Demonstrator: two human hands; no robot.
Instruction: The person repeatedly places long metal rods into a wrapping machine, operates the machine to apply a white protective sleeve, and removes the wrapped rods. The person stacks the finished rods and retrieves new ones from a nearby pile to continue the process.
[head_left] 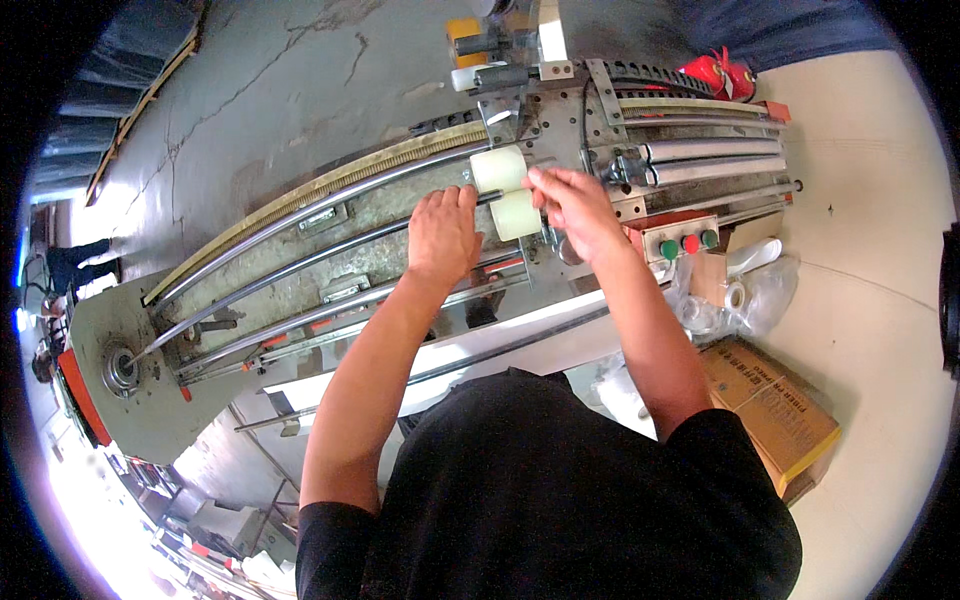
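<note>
A long thin dark rod [290, 284] runs along the machine from a round chuck [122, 370] at the left. My left hand [443, 236] is curled over the rod near its right end, close to the rollers. Two pale cream rollers, a far one [497, 169] and a near one [515, 216], sit with the rod's end between them. Just right of the rollers is my right hand [578, 208], thumb and fingers pinched together. Whatever it may hold is too small to make out.
Steel guide rails [360, 182] stretch along the machine bed. A control box with red and green buttons [690, 243] stands right of my right hand. Beyond it are clear plastic bags [770, 295] and a cardboard box [770, 405]. A person's dark-clothed legs [85, 265] show far left.
</note>
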